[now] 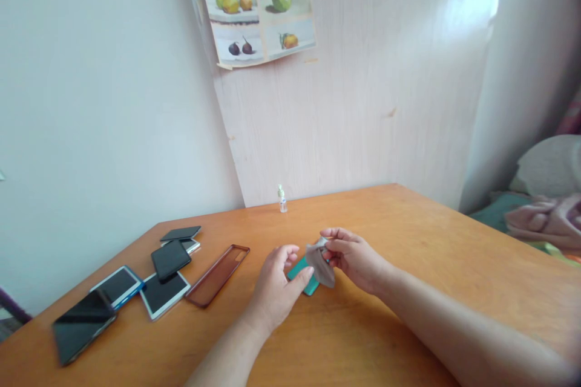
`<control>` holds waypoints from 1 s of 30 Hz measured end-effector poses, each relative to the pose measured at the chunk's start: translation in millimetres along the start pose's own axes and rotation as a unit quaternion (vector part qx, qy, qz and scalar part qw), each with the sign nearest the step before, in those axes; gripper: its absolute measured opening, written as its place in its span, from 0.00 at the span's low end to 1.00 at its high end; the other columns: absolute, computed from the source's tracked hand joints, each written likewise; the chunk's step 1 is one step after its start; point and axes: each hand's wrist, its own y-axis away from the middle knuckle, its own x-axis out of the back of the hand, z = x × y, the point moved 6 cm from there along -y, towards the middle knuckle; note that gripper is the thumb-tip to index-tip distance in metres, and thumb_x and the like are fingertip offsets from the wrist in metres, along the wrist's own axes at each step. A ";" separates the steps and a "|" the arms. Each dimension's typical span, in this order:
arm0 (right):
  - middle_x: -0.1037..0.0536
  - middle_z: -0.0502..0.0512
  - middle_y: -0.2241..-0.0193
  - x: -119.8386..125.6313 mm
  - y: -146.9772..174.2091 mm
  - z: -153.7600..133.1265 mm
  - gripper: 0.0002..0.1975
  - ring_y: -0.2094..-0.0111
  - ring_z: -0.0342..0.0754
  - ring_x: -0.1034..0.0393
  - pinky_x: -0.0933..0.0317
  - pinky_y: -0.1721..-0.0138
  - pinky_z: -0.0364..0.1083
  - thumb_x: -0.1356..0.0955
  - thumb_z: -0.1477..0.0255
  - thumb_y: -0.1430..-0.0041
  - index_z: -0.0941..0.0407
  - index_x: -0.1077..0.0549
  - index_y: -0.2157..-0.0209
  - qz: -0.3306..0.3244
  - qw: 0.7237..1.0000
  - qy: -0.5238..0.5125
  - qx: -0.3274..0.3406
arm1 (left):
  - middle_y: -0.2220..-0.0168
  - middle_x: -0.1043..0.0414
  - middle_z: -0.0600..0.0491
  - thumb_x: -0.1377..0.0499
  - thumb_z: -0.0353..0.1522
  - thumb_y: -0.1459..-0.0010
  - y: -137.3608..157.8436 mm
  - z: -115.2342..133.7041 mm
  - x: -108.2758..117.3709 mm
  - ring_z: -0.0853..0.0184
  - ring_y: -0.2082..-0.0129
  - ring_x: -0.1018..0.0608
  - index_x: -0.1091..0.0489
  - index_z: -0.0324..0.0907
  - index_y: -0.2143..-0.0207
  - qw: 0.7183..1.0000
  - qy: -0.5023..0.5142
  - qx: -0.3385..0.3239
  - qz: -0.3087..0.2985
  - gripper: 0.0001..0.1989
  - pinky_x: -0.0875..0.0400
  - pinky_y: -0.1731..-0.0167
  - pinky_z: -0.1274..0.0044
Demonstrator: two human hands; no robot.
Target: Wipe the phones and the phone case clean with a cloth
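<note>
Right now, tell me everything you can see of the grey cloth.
The grey cloth is small, plain and thin, soft-looking like fabric, with a paler upper end. The fingers of the right hand pinch it near the top, so it hangs in loose folds, widening downward. It covers part of a flat teal object above the wooden table. The left hand is beside it; whether the thumb touches it, I cannot tell.

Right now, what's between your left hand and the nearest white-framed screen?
A brown phone case lies between the left hand and that white-framed screen, as the head view shows.
</note>
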 end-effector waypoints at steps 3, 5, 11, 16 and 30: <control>0.26 0.49 0.76 -14.5 6.6 -1.2 0.16 0.76 0.41 0.33 0.39 0.73 0.41 0.29 0.76 0.51 0.56 0.30 0.58 -0.093 0.993 -0.068 -0.028 | 0.55 0.28 0.48 0.34 0.37 0.49 0.3 5.9 -2.6 0.61 0.56 0.27 0.31 0.44 0.50 0.999 0.041 0.002 -0.020 0.23 0.35 0.55 0.71; 0.27 0.49 0.76 -19.5 9.9 -0.2 0.15 0.75 0.41 0.33 0.40 0.72 0.41 0.29 0.75 0.51 0.55 0.30 0.59 -0.120 0.989 -0.078 -0.041 | 0.60 0.27 0.50 0.36 0.37 0.47 -0.3 7.0 -5.9 0.63 0.61 0.27 0.27 0.43 0.57 0.994 0.090 0.026 -0.057 0.15 0.35 0.58 0.73; 0.28 0.47 0.77 -8.0 6.7 1.2 0.07 0.79 0.39 0.38 0.45 0.76 0.40 0.30 0.73 0.50 0.56 0.28 0.66 -0.028 0.996 0.084 0.011 | 0.69 0.26 0.52 0.40 0.40 0.42 2.5 5.5 -12.8 0.68 0.70 0.28 0.26 0.38 0.61 0.925 0.319 0.149 -0.145 0.14 0.37 0.67 0.78; 0.25 0.51 0.73 -30.4 21.0 -7.9 0.10 0.72 0.44 0.34 0.41 0.69 0.43 0.31 0.64 0.45 0.57 0.25 0.65 -0.104 0.966 0.225 0.080 | 0.66 0.24 0.48 0.41 0.39 0.41 2.9 10.5 -11.3 0.64 0.65 0.26 0.25 0.37 0.59 0.885 0.413 0.160 -0.143 0.15 0.34 0.63 0.75; 0.33 0.47 0.82 -29.4 20.7 -3.2 0.16 0.80 0.41 0.40 0.46 0.75 0.42 0.34 0.59 0.42 0.55 0.34 0.77 -0.108 0.974 0.194 0.038 | 0.57 0.28 0.49 0.40 0.36 0.44 -2.7 -6.9 12.1 0.63 0.53 0.28 0.32 0.41 0.55 0.971 0.197 0.125 0.054 0.15 0.37 0.51 0.73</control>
